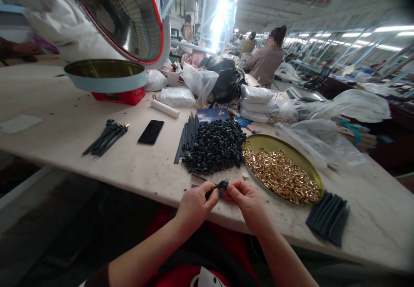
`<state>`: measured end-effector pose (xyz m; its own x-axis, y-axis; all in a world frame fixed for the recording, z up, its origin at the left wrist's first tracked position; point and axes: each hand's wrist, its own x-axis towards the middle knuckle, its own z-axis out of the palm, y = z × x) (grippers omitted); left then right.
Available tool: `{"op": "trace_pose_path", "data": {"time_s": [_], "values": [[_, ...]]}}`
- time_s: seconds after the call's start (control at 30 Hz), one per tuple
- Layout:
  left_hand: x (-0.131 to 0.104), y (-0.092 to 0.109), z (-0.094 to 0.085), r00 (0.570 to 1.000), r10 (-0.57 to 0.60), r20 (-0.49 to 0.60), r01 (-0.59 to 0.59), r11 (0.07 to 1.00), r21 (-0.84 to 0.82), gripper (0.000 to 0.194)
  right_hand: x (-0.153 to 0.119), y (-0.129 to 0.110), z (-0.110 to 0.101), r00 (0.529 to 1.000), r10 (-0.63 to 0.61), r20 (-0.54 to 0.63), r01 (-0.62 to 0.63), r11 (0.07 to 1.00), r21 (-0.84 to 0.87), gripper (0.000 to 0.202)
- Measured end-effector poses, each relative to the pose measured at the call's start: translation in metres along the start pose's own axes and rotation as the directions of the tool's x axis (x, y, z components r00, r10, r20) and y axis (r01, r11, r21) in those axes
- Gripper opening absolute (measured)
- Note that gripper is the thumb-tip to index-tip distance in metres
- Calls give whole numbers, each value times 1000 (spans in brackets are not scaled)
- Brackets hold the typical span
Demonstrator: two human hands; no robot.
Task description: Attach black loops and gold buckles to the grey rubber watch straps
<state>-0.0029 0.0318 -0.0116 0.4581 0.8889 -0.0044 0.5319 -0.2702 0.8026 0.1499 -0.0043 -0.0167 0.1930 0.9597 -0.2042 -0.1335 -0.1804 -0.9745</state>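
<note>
Close to the table's front edge, my left hand is closed around a dark strap, its end sticking out past the fingers. My right hand pinches at that same end; whatever small piece lies between its fingertips is hidden. Just beyond the hands rises a heap of small dark loops, with long dark strips lying along its left side. To the right, an oval tin tray holds many gold metal buckles.
Dark straps with gold fittings lie at left near a black phone. More dark strips lie at the right front. A fan heater, an oval tin and plastic bags stand behind. A person is further back.
</note>
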Motion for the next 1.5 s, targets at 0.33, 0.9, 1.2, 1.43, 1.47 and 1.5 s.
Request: {"op": "trace_pose_path", "data": {"time_s": [0.33,0.9,1.2,1.43,1.47,1.5], "values": [[-3,-1,-5,952,-20,304,105,958,-266,22,-10,2,-7,999,-33,41,33,999,-2,25],[1,-4,5,974,11,225,46,968,-245,23,-7,19,0,982,142,125,-164,968,191,21],[9,-12,6,981,-53,186,126,905,-407,16,-5,12,2,996,86,22,-87,995,40,26],[4,-8,4,970,-141,200,211,895,-393,19,-15,12,6,988,145,45,-151,971,186,23],[2,-7,3,972,-141,190,204,905,-373,19,-17,12,7,982,182,59,-190,960,206,22],[0,-7,3,973,-138,183,195,916,-351,19,-19,12,8,970,224,93,-241,941,240,27]]}}
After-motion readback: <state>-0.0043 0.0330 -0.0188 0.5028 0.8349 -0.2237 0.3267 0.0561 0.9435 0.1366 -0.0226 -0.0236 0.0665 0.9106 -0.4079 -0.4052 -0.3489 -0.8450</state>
